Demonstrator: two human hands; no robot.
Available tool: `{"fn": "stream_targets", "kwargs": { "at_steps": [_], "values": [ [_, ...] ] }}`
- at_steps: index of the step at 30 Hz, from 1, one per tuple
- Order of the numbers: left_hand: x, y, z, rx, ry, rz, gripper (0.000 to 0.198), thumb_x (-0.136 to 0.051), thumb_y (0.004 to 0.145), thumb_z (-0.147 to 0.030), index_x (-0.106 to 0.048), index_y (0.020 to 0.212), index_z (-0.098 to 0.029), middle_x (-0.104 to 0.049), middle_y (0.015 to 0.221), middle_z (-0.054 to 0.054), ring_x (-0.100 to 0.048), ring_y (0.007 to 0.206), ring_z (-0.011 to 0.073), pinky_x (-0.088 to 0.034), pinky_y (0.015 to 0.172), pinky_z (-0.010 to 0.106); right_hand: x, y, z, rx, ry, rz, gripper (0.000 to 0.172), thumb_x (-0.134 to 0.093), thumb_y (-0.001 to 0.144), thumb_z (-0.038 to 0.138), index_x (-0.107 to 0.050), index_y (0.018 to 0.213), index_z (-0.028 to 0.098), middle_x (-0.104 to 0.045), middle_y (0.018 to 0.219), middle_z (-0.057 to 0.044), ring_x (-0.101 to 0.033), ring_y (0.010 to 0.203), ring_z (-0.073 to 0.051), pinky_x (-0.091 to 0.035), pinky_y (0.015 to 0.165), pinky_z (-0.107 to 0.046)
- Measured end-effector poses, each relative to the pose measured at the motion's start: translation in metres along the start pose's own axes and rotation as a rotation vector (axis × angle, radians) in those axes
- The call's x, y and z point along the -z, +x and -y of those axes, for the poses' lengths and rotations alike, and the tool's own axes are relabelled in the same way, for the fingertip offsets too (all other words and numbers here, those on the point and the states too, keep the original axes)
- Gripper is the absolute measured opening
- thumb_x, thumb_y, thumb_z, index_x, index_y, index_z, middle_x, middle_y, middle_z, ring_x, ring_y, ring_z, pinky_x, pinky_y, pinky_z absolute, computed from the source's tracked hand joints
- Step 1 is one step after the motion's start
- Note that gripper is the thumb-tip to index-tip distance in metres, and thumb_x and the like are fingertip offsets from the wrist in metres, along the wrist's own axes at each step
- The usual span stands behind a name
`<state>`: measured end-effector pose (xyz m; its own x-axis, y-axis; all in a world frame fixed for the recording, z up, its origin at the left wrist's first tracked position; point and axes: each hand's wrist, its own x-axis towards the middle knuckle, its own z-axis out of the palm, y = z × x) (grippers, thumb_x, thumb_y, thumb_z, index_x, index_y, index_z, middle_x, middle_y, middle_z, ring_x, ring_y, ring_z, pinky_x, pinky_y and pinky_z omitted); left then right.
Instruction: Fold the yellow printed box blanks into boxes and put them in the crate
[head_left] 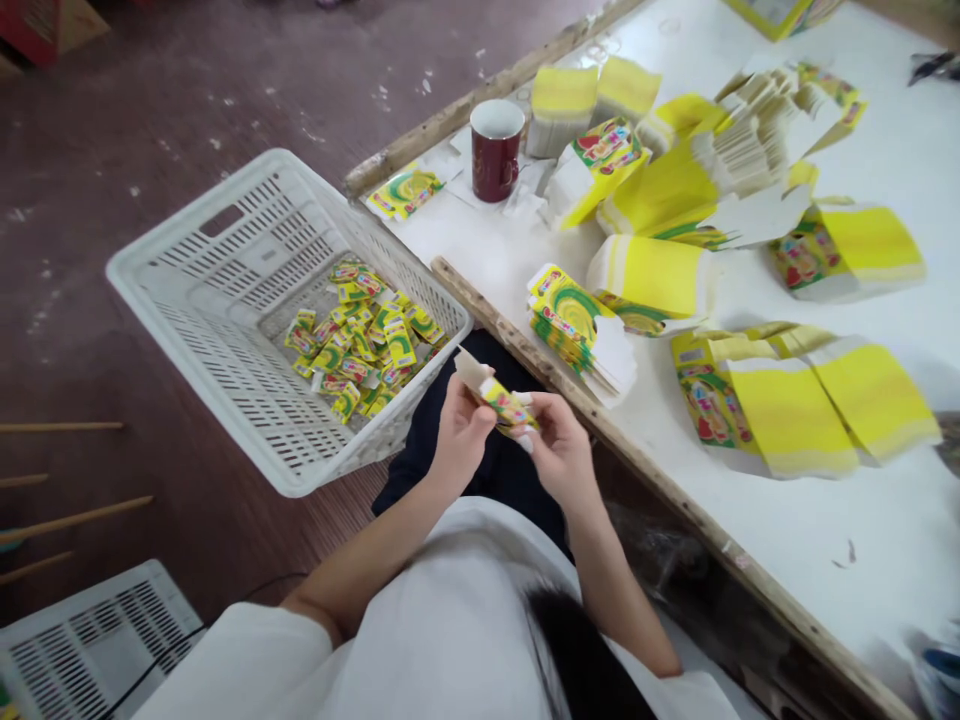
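Both my hands hold one small yellow-green printed carton over my lap. My left hand pinches its left end, where a pale flap sticks up. My right hand grips its right end with closed fingers. A white slatted plastic basket stands just left of my hands, with several folded small cartons piled in its bottom. On the white table to my right lies a stack of flat carton blanks, close to the edge.
More stacks of yellow flat blanks cover the table, some fanned out. A dark red mug stands near the table's far-left corner. The wooden table edge runs beside my right arm. A white vented box sits on the floor at lower left.
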<state>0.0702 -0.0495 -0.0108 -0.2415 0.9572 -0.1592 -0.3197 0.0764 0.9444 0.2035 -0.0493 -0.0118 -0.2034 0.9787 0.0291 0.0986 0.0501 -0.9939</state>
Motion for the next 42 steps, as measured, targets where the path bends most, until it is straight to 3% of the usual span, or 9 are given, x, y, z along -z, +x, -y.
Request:
{"fn": "stream_targets", "kwargs": {
  "at_steps": [3,7,12,16,21,27,34,39,42],
  "values": [
    [0.001,0.003,-0.001,-0.012,0.024,-0.075,0.041,-0.080,0.074,-0.058,-0.071,0.085,-0.019,-0.075,0.080,0.003,-0.070,0.078,0.0195,-0.057,0.080,0.033,0.014,0.005,-0.001,0.046,-0.031,-0.058,0.009,-0.063,0.091,0.022,-0.068,0.098,0.024,-0.069,0.088,0.000,-0.064,0.079,-0.017,-0.051,0.072,-0.030],
    [0.017,0.014,-0.010,-0.056,0.011,0.040,0.044,-0.066,0.087,-0.059,-0.074,0.105,-0.019,-0.078,0.105,0.009,-0.073,0.098,0.0254,-0.057,0.092,0.039,0.035,0.009,0.004,0.235,-0.195,-0.128,0.024,-0.058,0.093,0.011,-0.073,0.101,0.028,-0.070,0.090,-0.001,-0.065,0.080,-0.018,-0.052,0.072,-0.031],
    [0.040,0.024,-0.042,-0.261,0.289,0.345,0.092,-0.078,0.070,-0.068,-0.047,0.145,-0.023,-0.055,0.148,0.016,-0.053,0.136,0.0341,-0.040,0.115,0.048,0.052,0.007,0.021,0.506,-0.676,-0.031,0.032,-0.060,0.091,0.006,-0.076,0.100,0.032,-0.072,0.089,-0.001,-0.060,0.090,-0.021,-0.049,0.093,-0.041],
    [0.028,0.015,-0.055,-0.101,0.726,0.653,0.095,-0.090,0.062,-0.045,-0.045,0.141,-0.019,-0.064,0.130,0.016,-0.064,0.117,0.0348,-0.052,0.101,0.048,0.037,-0.003,0.027,0.585,-0.729,0.114,0.032,-0.062,0.092,0.010,-0.071,0.106,0.037,-0.070,0.092,0.001,-0.060,0.098,-0.021,-0.033,0.117,-0.053],
    [0.013,-0.005,-0.036,-0.124,0.858,0.471,0.083,-0.080,0.072,-0.032,-0.034,0.140,-0.022,-0.066,0.116,0.009,-0.069,0.100,0.0277,-0.056,0.086,0.040,0.018,-0.011,0.015,0.262,-0.281,-0.306,0.072,-0.068,0.089,0.043,-0.035,0.151,0.027,-0.050,0.143,-0.017,-0.051,0.133,-0.034,-0.039,0.113,-0.060],
    [0.009,-0.019,-0.014,-0.408,0.853,0.552,0.063,-0.069,0.072,-0.020,-0.037,0.126,-0.024,-0.063,0.115,0.009,-0.069,0.099,0.0272,-0.055,0.080,0.039,0.006,-0.010,0.003,-0.286,0.338,0.073,0.060,-0.065,0.090,0.052,-0.051,0.143,0.027,-0.065,0.136,-0.012,-0.064,0.124,-0.030,-0.051,0.107,-0.050],
    [0.011,-0.010,-0.014,-0.233,0.821,0.558,0.049,-0.066,0.072,-0.023,-0.037,0.113,-0.025,-0.057,0.089,-0.001,-0.063,0.070,0.0190,-0.051,0.062,0.031,0.006,-0.012,0.006,0.067,-0.090,0.122,0.064,-0.061,0.094,0.039,-0.040,0.154,0.029,-0.049,0.156,-0.010,-0.049,0.142,-0.030,-0.042,0.117,-0.049],
    [0.012,-0.007,-0.002,-0.398,0.932,0.379,0.080,-0.068,0.064,-0.013,-0.028,0.134,-0.020,-0.051,0.128,0.017,-0.060,0.114,0.0330,-0.054,0.089,0.047,0.014,-0.007,0.002,0.216,-0.323,0.014,0.055,-0.044,0.100,0.017,-0.042,0.153,0.033,-0.056,0.150,-0.006,-0.055,0.137,-0.024,-0.047,0.114,-0.044],
    [0.018,-0.002,-0.006,-0.438,1.022,0.389,0.067,-0.070,0.067,-0.010,-0.042,0.127,-0.021,-0.059,0.123,0.013,-0.060,0.115,0.0327,-0.052,0.096,0.049,0.021,-0.004,-0.004,0.227,-0.405,-0.110,0.058,-0.044,0.102,0.022,-0.032,0.158,0.031,-0.050,0.155,-0.010,-0.052,0.140,-0.028,-0.049,0.111,-0.048]
  ]
}}
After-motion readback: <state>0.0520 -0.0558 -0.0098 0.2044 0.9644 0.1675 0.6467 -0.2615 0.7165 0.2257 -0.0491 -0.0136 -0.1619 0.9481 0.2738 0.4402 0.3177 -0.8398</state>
